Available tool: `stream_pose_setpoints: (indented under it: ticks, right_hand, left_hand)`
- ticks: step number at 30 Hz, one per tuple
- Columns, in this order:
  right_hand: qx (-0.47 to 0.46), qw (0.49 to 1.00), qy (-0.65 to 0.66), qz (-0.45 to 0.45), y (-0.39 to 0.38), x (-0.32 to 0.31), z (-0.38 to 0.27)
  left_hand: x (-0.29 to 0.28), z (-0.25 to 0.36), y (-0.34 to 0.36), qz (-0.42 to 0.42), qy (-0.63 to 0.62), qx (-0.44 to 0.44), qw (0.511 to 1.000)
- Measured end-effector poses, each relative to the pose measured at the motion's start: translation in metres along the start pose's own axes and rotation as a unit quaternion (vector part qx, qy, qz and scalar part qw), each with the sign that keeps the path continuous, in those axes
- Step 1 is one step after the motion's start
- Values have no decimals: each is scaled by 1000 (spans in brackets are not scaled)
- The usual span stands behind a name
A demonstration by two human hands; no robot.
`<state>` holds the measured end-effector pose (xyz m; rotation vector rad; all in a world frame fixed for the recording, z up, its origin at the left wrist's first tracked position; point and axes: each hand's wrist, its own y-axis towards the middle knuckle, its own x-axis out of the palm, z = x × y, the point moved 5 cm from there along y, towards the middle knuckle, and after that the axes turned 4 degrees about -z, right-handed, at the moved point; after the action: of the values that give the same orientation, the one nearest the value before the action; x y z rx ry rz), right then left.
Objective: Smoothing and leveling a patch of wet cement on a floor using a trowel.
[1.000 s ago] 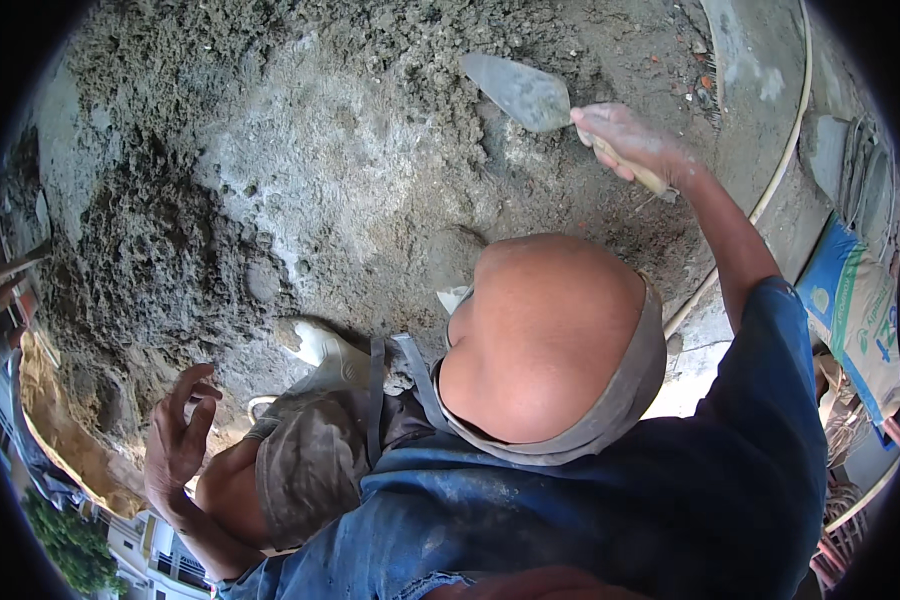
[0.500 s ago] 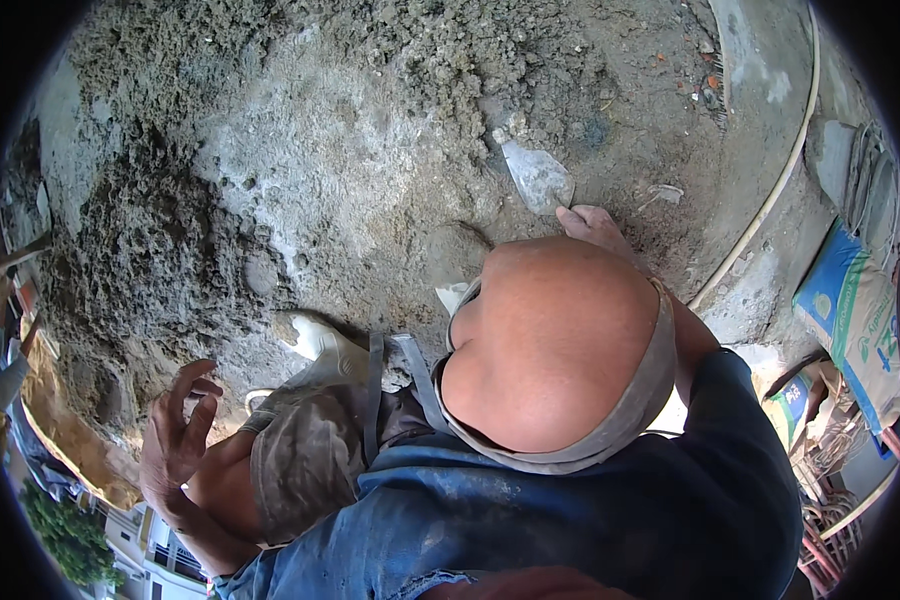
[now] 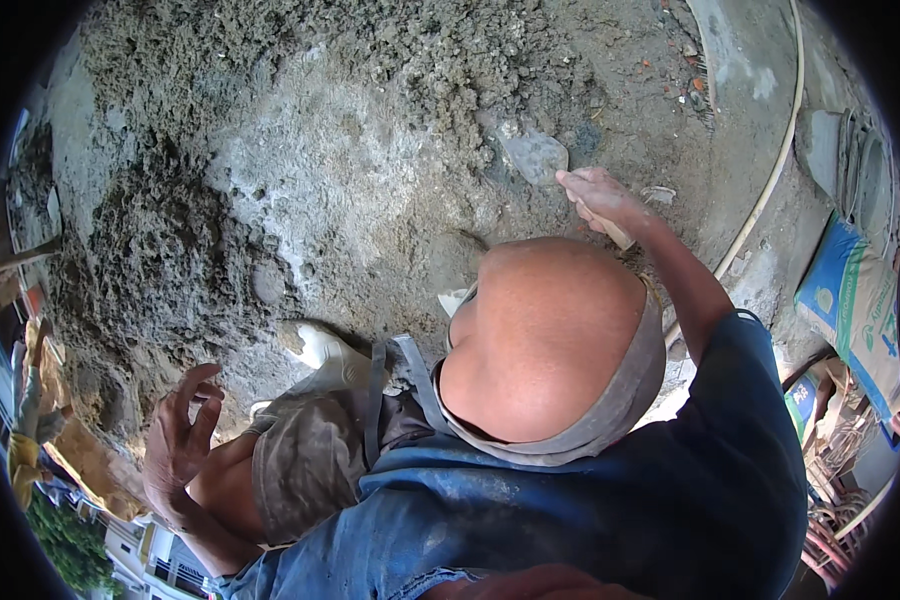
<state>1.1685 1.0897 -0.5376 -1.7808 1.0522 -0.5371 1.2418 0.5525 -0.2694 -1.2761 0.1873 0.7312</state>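
Since the half-second before, the right hand (image 3: 595, 197) had swung out from behind the bare head, carrying the trowel (image 3: 535, 155) a little farther over the mortar; a full second earlier that arm had reached well higher toward the top of the heap.

At the far left, the left hand (image 3: 178, 440) hung free beside the bent knee, fingers spread and slightly curled, grasping nothing, much as it had been before. Just right of it, a white rubber boot (image 3: 322, 348) stood at the edge of the wet mortar pile (image 3: 300, 150), whose darker, lumpy part lay to the left and whose smoother, paler patch lay in the middle. Mud-stained shorts (image 3: 310, 460) covered the thigh below the boot.

Further right, the trowel's grey blade rested flat on the mortar, its handle clenched in the right fist, which sat just beyond the head.

A pale hose (image 3: 770, 180) curved down the ground at the right, and a blue-and-white sack (image 3: 855, 300) lay near the right rim.
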Motion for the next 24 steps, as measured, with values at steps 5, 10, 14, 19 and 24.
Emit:
stream_pose_setpoints:
  ticks: [5,10,14,19,24]
  right_hand:
    - [-59,998,-19,-12,44,18,-44]
    - [-77,990,-122,-3,26,-15,-90]
    - [-237,968,27,72,-5,-28,-170]
    - [-133,983,-123,43,-13,-24,-144]
    - [-8,995,-76,57,-11,0,-6]
  left_hand:
    - [2,-3,2,1,2,-6,1000]
    - [5,2,-3,7,-10,15,1000]
    - [5,-6,-5,0,-20,-13,1000]
    - [6,-20,-14,10,-22,-16,1000]
    - [15,-37,-28,10,-52,-30,998]
